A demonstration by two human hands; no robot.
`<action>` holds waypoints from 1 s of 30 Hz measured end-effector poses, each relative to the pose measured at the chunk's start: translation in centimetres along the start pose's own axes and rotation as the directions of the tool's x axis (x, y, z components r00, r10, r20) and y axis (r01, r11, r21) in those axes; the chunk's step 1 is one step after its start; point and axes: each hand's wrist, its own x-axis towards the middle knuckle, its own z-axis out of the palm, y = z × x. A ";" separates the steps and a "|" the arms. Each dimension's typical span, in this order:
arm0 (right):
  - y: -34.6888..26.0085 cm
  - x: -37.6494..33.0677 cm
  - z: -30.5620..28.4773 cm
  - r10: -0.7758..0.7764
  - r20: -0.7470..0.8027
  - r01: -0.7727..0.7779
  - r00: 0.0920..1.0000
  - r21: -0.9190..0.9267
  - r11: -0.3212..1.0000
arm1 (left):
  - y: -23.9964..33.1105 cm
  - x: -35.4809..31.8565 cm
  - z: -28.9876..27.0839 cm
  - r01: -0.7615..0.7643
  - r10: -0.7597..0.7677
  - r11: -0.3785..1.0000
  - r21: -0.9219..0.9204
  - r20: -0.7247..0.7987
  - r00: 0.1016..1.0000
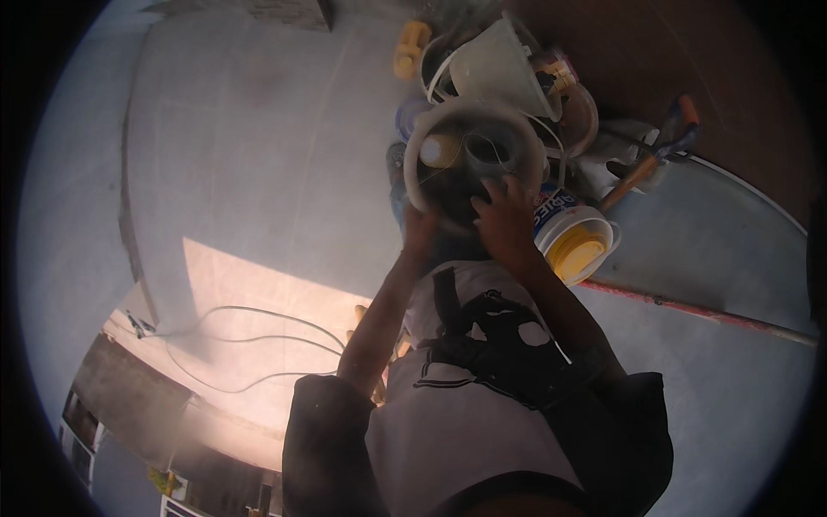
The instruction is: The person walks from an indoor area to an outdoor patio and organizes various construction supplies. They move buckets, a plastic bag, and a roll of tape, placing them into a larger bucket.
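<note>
A pale round bucket (412, 159) stands in front of me with its mouth facing up. Inside lie a yellowish container with a white cap (438, 152), a dark cup-like container (493, 153) and a thin loose cord. My left hand (420, 227) is at the bucket's near left rim; its fingers are blurred and mostly hidden. Over the near right rim reaches my right hand (504, 207), its fingers apart beside the dark container. Whether the fingertips touch that container I cannot tell.
Beyond stand a tilted whitish bucket (495, 69) and a yellow jug (412, 50). To the right are a white tub with yellow inside (577, 252), a wooden-handled tool with an orange grip (687, 110) and a red pole (663, 302). A cable (267, 338) loops across the floor at left.
</note>
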 end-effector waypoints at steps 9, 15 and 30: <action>1.5 7.8 -0.3 -0.156 -0.160 0.186 0.975 0.191 0.964 | 1.5 -1.3 1.7 0.121 -0.124 0.990 0.078 0.042 0.991; 5.0 1.7 -2.5 -0.375 -0.181 0.411 0.909 0.240 0.880 | 3.7 -2.7 2.6 0.002 -0.039 0.979 0.205 0.176 0.984; 3.0 -3.0 -8.6 -0.135 -0.091 0.146 0.987 0.138 0.980 | 3.2 -3.4 2.7 0.003 -0.046 0.967 0.253 0.165 0.985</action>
